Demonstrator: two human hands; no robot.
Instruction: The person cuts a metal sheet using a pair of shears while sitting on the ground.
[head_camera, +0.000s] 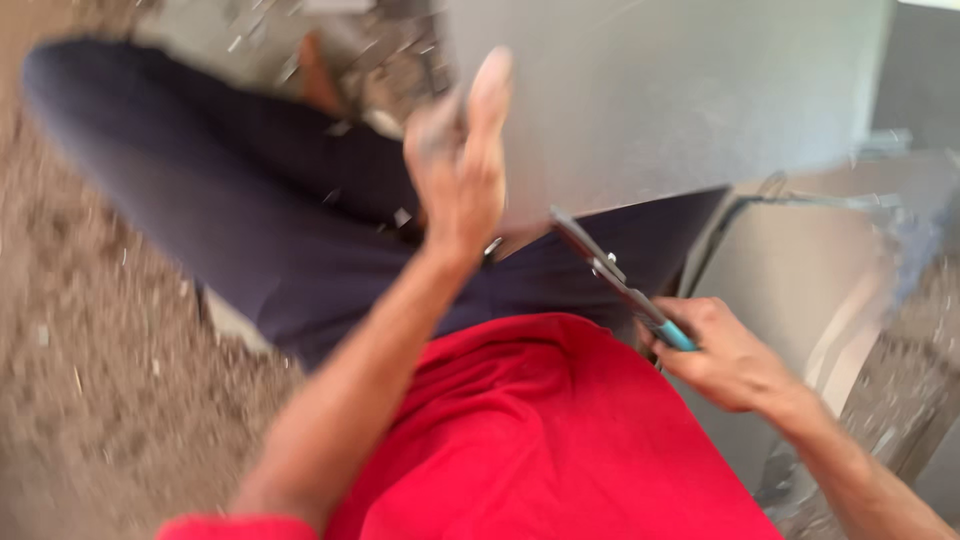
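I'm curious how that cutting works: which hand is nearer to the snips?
Right. The right hand is wrapped around the blue handle of the snips. The left hand is apart from them, up and to the left, gripping the edge of the grey metal sheet.

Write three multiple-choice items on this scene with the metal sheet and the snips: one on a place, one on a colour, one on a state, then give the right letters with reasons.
1. Where does the left hand grip the grey metal sheet?
A. at its lower left edge
B. at its far right corner
C. nowhere, it rests on the ground

2. What colour is the shirt?
A. green
B. white
C. red

3. What is the right hand doing?
A. lying open and empty
B. closed around the handles of the snips
C. pressing flat on the sheet

Answers: 1 A, the fingers wrap the sheet's lower left edge. 2 C, the cloth at the bottom of the view is bright red. 3 B, the fingers curl around the blue-gripped handles, blades pointing toward the sheet's edge.
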